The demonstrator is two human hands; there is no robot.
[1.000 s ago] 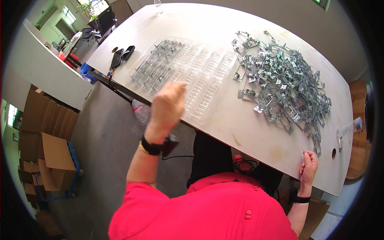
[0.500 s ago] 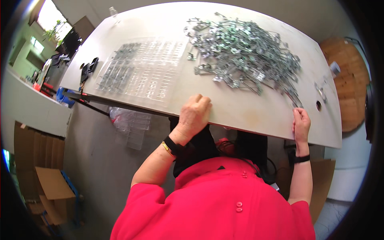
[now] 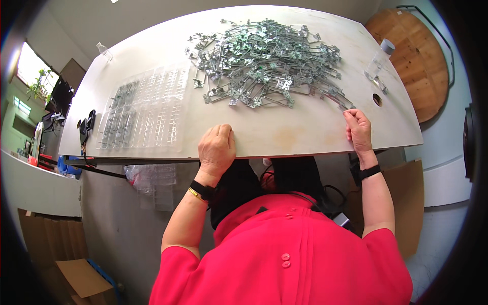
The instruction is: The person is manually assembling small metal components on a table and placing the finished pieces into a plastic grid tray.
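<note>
A large heap of grey metal rod pieces with small bracket-like plates point(image 3: 264, 61) lies on the white table point(image 3: 264, 133). My right hand point(image 3: 359, 128) is closed in a pinch at the heap's near right end, its fingertips on the tip of a thin metal piece point(image 3: 343, 104). Near the table's front edge, my left hand point(image 3: 217, 147) rests as a loose fist; whatever it may hold is hidden. To its left lies a clear plastic tray point(image 3: 178, 109) with many narrow slots. Similar metal pieces point(image 3: 119, 119) fill its left part.
A clear bottle with a grey cap point(image 3: 377, 58) stands at the right, near a round hole point(image 3: 377, 99) in the tabletop. A small clear bottle point(image 3: 104, 51) is at the far left. Black items point(image 3: 86, 127) lie by the left edge. Cardboard point(image 3: 84, 278) stands on the floor.
The whole view has shifted, bringing the right-hand bottle fully into sight. Both hands keep nearly the same places on the table, the right still at the end of the heap.
</note>
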